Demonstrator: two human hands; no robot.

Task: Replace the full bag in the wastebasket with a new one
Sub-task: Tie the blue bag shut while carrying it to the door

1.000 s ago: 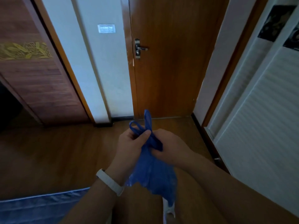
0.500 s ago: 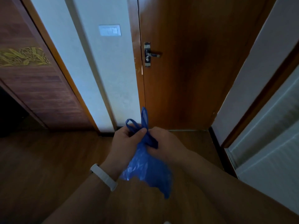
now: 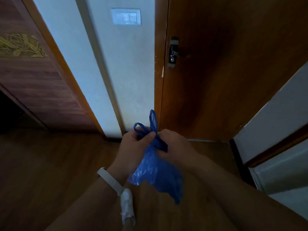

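Bag (image 3: 155,174) of thin blue plastic hangs just below the middle of the frame, held in the air at its gathered neck. The left hand (image 3: 133,147) grips the neck from the left, fingers curled and thumb pressed across the top of the bunched plastic. The right hand (image 3: 176,147) is closed on the same neck from the right, touching the left hand's thumb. Two handles (image 3: 153,119) stick up above the knuckles: one stands upright, the other forms a small loop leaning left. The bag's crumpled body droops between the two forearms toward the lower centre, above the wood floor (image 3: 50,164). A white wristband (image 3: 110,180) circles the left wrist, and a white shoe (image 3: 127,205) shows on the floor just below it. Behind the hands, a brown door (image 3: 225,64) fills the upper right, its lock (image 3: 173,52) near its left edge. A pale wall (image 3: 130,72) to the door's left carries a switch (image 3: 126,16) near the top. A dark cabinet (image 3: 33,77) with a gold leaf pattern occupies the upper left.
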